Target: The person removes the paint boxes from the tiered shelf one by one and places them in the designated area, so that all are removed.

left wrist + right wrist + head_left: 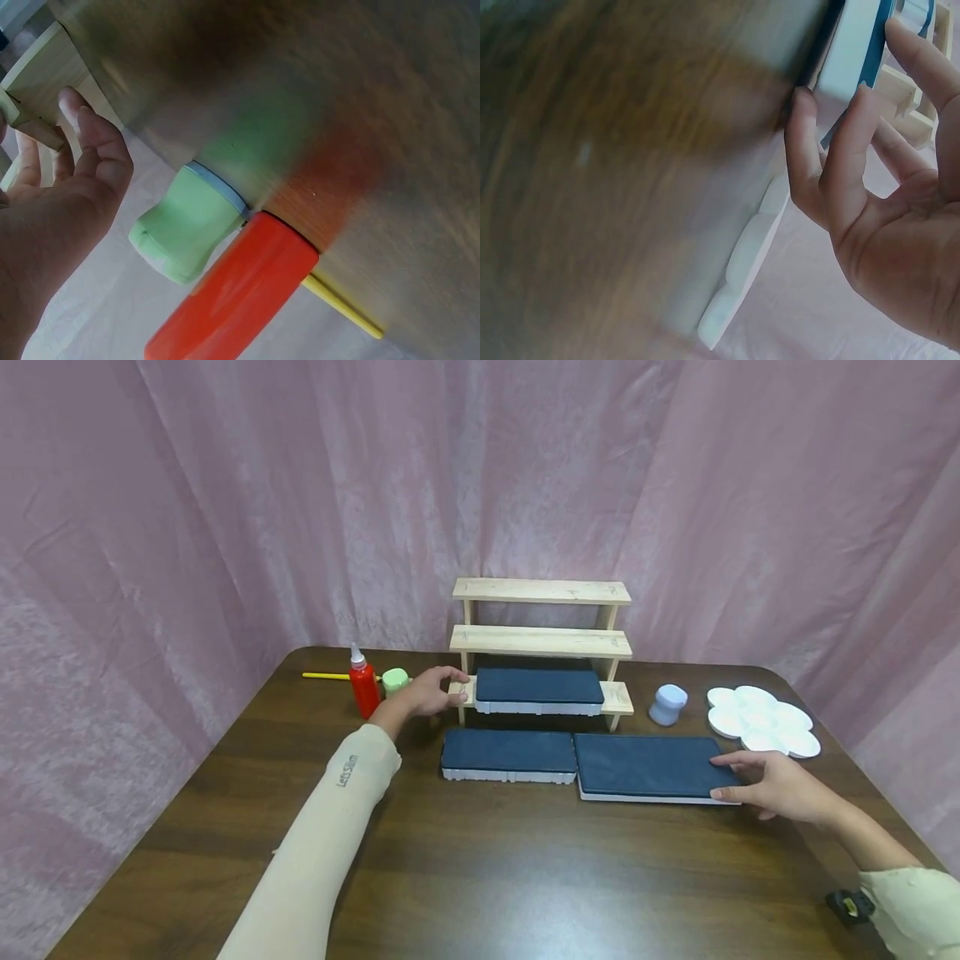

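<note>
Right hand (pixel 776 785) at the right end of the flat blue slab (pixel 645 766) on the bench (pixel 480 877): thumb on top, fingers (pixel 832 157) curled against its white edge. Left hand (pixel 423 692) relaxed and open, holding nothing, fingertips at the left post of the wooden rack (pixel 542 639), just beside the green jar (pixel 394 680) and red bottle (pixel 363 685). Slab looks stiff, thin and light, possibly foam-cored; painted top may be slick. Judgement: best gripped by the short edges.
</note>
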The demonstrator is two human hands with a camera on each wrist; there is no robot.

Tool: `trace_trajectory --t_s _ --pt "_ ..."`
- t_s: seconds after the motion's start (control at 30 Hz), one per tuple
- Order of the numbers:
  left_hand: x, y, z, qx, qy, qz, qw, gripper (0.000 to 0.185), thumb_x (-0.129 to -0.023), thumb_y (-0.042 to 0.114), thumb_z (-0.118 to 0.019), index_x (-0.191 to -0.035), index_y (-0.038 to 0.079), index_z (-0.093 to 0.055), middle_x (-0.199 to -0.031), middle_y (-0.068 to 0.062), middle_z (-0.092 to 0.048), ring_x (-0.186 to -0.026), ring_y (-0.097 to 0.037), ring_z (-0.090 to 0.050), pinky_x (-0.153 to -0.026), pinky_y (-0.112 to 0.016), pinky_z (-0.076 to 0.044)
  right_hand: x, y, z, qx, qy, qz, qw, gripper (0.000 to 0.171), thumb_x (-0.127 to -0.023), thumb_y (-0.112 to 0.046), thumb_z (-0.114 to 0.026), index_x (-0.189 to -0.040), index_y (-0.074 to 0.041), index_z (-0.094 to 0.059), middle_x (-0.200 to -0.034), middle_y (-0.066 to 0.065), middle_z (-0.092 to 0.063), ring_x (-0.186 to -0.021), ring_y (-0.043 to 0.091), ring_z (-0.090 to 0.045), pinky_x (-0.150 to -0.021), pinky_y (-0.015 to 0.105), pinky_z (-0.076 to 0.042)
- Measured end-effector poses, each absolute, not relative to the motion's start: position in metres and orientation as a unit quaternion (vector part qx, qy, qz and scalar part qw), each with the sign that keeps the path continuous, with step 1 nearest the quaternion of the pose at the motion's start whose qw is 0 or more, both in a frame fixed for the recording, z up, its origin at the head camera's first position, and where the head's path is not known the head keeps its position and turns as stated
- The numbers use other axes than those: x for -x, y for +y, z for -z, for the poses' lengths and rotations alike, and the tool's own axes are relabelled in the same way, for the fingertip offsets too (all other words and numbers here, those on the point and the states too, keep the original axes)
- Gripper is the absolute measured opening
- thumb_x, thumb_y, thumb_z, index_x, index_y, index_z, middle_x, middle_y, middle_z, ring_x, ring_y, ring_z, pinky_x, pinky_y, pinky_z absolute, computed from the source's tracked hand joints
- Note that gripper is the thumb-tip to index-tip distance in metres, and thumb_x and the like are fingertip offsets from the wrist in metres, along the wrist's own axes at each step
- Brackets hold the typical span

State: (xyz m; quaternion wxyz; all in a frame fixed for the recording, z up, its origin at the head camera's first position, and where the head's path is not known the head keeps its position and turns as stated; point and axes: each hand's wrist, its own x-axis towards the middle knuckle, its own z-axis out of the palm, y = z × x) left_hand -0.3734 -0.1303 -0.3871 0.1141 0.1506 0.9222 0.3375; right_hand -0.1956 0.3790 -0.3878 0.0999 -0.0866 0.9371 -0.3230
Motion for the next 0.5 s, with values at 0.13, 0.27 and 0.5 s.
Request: trace_trajectory --t_s 0.13,0.27,0.5 --pt "0.3721 -0.1299 0.3858 -0.154 0.923 -0.334 0.115 0.042 -0.095 0.028 -0.065 -0.135 0.017 -0.056 -0.144 -0.014 -0.048 -0.13 -0.037 -0.044 -0.107 -0.056 -0.037 0.1947 0.3783 0.3872 0.086 0.939 0.318 0.098 0.067 -0.085 -0.034 -0.078 -0.136 0.004 -0.055 -0.13 0.043 -0.048 -0.101 0.037 -0.063 -0.055 0.033 -0.057" --pt "0.3713 -0.1297 0.3854 -0.152 0.924 -0.332 0.116 0.042 -0.096 0.029 -0.065 -0.135 0.018 -0.056 -0.145 -0.014 -0.047 -0.13 -0.037 -0.044 -0.107 -0.056 -0.037 0.1947 0.3772 0.3876 0.085 0.94 0.315 0.1 0.068 -0.085 -0.035 -0.079 -0.135 0.004 -0.055 -0.13 0.042 -0.049 -0.101 0.038 -0.063 -0.055 0.032 -0.057" --pt "0.3704 -0.1301 0.3864 -0.145 0.925 -0.332 0.117 0.042 -0.095 0.031 -0.065 -0.135 0.02 -0.056 -0.145 -0.013 -0.047 -0.129 -0.035 -0.044 -0.107 -0.056 -0.038 0.1942 0.3774 0.3882 0.086 0.941 0.312 0.096 0.068 -0.085 -0.035 -0.079 -0.135 0.004 -0.055 -0.128 0.041 -0.051 -0.098 0.035 -0.063 -0.054 0.032 -0.057"
